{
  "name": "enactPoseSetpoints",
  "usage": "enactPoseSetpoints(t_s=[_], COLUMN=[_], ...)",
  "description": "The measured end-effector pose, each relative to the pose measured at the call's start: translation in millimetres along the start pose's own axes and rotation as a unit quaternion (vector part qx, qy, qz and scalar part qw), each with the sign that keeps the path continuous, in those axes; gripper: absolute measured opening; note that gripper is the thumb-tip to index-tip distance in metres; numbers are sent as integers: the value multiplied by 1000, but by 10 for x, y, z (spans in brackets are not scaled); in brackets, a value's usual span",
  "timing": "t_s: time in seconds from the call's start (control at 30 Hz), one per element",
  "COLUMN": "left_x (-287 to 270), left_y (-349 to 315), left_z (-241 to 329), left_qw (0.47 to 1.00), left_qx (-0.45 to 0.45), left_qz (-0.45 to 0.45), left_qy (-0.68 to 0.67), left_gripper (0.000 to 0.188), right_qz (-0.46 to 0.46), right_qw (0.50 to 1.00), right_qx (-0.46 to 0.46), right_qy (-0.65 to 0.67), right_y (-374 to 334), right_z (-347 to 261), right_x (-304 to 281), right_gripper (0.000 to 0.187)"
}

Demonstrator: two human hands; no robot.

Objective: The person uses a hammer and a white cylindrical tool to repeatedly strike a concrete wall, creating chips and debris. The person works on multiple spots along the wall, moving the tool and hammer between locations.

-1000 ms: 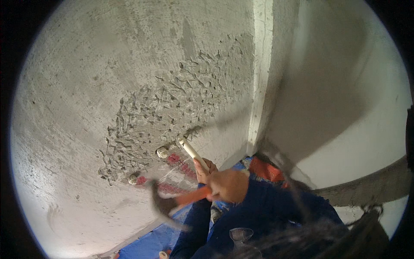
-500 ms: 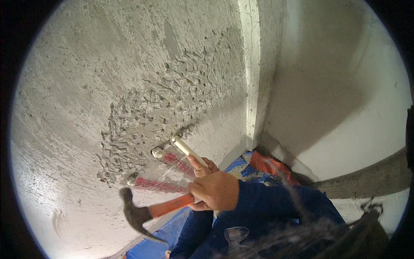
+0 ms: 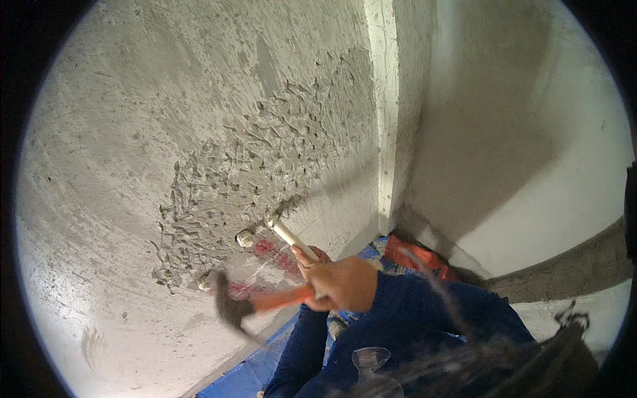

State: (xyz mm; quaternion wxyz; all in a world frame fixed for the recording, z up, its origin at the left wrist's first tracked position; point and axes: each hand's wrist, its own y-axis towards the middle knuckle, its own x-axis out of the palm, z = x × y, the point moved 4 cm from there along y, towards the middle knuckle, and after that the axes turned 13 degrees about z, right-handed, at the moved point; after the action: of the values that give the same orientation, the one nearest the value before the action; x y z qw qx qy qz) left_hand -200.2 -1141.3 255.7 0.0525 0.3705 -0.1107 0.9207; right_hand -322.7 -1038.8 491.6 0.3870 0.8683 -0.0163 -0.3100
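Observation:
My right hand (image 3: 348,284) grips the orange-red handle of a claw hammer (image 3: 230,306), whose dark head is smeared by motion and hangs to the left, in front of the wall. Just beyond it, my left hand (image 3: 310,256) is largely hidden behind the right one. Its visible fingers are closed round a pale, round rod (image 3: 289,236). The rod slants up and left, its far end at the lower edge of a chipped patch (image 3: 245,156) on the grey wall. The rod's near end is hidden by my hands.
Two pale fittings (image 3: 245,238) stick out of the wall below the chipped patch, near reddish marks (image 3: 269,251). A pale vertical strip (image 3: 387,119) marks the corner. Blue sheeting (image 3: 249,361) and a red-orange bag-like thing (image 3: 418,257) lie on the floor. Dark strands blur the lower right.
The hammer has swung up and to the right, nearer the rod, and is now blurred. My right hand has shifted slightly up and right. Both hands keep their hold.

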Motion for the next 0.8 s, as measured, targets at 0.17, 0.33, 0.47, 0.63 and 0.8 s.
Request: enactPoseSetpoints(t_s=[0.17,0.33,0.47,0.63,0.8], left_x=[-198,120,276,240,363], left_y=[339,113,69,123,-24], left_z=[-197,-14,53,-53,-15], left_qw=[982,995,990,988,988], left_qx=[46,-40,17,13,-84], left_qz=[183,54,137,147,-2], left_qy=[-12,-67,31,-43,-133], left_gripper=[51,53,61,65,52], right_qz=[-120,-8,56,-112,139], right_qw=[973,994,989,949,980], right_qx=[154,23,98,197,29], right_qy=[-120,-106,-93,-218,-139], right_y=[106,22,102,253,411], right_z=[283,147,214,235,-101], right_x=[-12,247,276,-57,51], right_gripper=[46,48,45,45,43])
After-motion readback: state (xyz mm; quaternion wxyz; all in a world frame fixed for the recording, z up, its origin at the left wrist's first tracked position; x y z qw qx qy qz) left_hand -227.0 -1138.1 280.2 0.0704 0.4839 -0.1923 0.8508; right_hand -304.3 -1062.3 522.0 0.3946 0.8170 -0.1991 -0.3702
